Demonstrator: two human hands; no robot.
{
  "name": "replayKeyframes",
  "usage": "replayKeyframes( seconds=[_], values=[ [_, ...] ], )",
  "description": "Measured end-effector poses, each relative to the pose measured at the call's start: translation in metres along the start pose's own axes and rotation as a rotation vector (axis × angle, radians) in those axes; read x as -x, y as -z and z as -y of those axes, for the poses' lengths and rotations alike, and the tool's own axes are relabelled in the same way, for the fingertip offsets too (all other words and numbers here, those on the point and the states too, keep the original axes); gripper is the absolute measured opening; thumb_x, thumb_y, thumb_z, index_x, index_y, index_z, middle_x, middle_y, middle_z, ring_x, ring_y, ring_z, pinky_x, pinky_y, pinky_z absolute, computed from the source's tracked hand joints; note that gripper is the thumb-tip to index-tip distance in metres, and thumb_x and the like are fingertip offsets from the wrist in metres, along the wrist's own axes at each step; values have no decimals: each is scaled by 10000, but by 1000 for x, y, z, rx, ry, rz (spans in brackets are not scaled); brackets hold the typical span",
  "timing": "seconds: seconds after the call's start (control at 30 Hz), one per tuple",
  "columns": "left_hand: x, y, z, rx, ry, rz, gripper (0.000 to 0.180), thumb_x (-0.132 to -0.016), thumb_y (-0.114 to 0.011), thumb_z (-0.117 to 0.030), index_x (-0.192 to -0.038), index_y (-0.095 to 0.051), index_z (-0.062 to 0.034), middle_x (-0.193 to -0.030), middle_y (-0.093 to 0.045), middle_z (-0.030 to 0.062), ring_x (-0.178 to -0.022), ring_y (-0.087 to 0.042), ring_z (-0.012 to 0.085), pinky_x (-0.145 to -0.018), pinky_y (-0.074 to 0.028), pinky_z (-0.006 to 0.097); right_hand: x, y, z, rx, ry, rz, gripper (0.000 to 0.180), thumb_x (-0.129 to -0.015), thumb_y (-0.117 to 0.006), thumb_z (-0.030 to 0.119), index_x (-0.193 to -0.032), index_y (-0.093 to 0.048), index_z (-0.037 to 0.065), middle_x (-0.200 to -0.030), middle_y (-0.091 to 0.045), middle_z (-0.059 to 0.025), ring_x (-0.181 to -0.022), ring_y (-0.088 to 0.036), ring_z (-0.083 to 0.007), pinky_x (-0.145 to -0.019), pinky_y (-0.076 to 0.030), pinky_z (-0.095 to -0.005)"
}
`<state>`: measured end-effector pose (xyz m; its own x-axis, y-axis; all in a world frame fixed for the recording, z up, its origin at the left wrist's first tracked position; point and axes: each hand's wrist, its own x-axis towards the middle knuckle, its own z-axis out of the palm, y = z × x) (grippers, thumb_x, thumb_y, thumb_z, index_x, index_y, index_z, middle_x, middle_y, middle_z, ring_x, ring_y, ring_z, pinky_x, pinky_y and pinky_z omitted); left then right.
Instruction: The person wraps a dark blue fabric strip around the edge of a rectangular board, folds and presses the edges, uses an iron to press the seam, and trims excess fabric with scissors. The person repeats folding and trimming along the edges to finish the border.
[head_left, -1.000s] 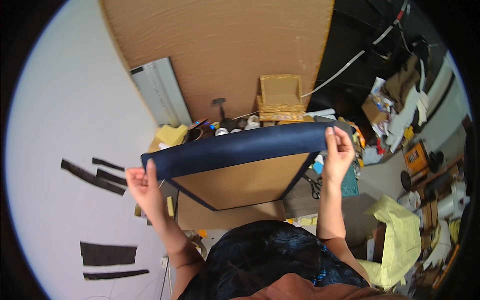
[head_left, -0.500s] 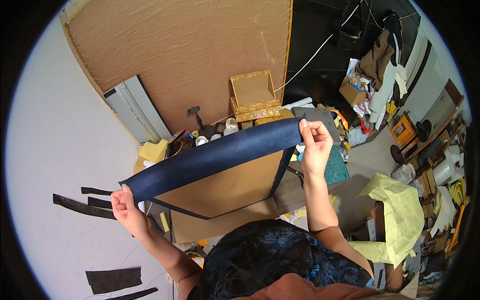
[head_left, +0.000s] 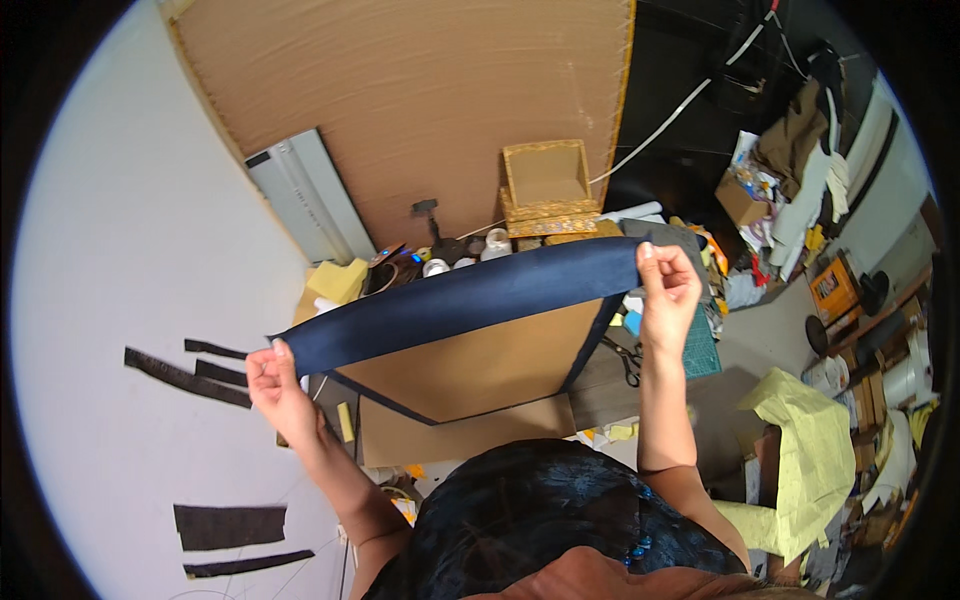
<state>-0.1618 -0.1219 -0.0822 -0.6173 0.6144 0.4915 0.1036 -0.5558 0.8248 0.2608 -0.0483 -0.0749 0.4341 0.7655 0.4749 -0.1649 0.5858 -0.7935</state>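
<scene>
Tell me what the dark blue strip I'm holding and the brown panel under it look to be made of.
The dark blue strip looks like matte woven fabric or cloth-covered paper; it bends softly between the left hand and the right hand. The brown panel looks like plain cardboard: flat, stiff, dull.

My arms are bare from the shoulders down, with no sleeves, watch or rings that I can see. I wear a dark top (head_left: 540, 520) with a faint blue flower pattern, and a short row of blue beads (head_left: 636, 545) hangs on it.
</scene>
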Motion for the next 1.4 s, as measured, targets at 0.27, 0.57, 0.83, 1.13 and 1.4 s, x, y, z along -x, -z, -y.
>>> replayKeyframes(
  seconds=[0.27,0.57,0.83,1.13,1.4],
  values=[
    [-2,3,-4,53,91,9,156,-973,-657,-83,-865,-546,-59,-715,-637,-4,-616,-510,28,-583,-376,177,-1,8,-5,-31,-16,37,92,-956,-678,55,-880,-629,36,-809,-648,29,-730,-525,-10,-684,-394,-166],
    [-4,3,-1,60,99,40,138,-971,-644,-42,-888,-534,-54,-799,-692,50,-709,-601,63,-695,-465,200,-8,20,-5,24,-103,84,69,-949,-689,66,-894,-656,41,-840,-665,33,-734,-522,-3,-659,-370,-166],
    [0,-2,-6,129,101,39,296,-965,-652,-36,-1151,-424,-63,-898,-716,110,-805,-643,110,-788,-490,226,-9,19,-5,161,-140,-1,299,-940,-718,131,-1205,-606,50,-902,-713,-10,-739,-592,-7,-595,-394,-145],
    [8,-14,-7,262,216,-48,194,-1054,-539,-256,-1132,-585,-84,-951,-675,11,-836,-610,57,-779,-474,213,-6,14,-13,115,-66,41,422,-956,-706,197,-1319,-519,89,-884,-696,5,-730,-553,4,-565,-314,-152],
    [11,-40,-2,273,129,-71,244,-929,-688,-29,-1140,-565,-25,-1017,-686,53,-900,-640,101,-834,-519,257,-6,2,-1,175,-148,-67,390,-983,-658,149,-1328,-506,50,-1067,-697,-72,-923,-632,-76,-733,-466,-212]
  ],
)
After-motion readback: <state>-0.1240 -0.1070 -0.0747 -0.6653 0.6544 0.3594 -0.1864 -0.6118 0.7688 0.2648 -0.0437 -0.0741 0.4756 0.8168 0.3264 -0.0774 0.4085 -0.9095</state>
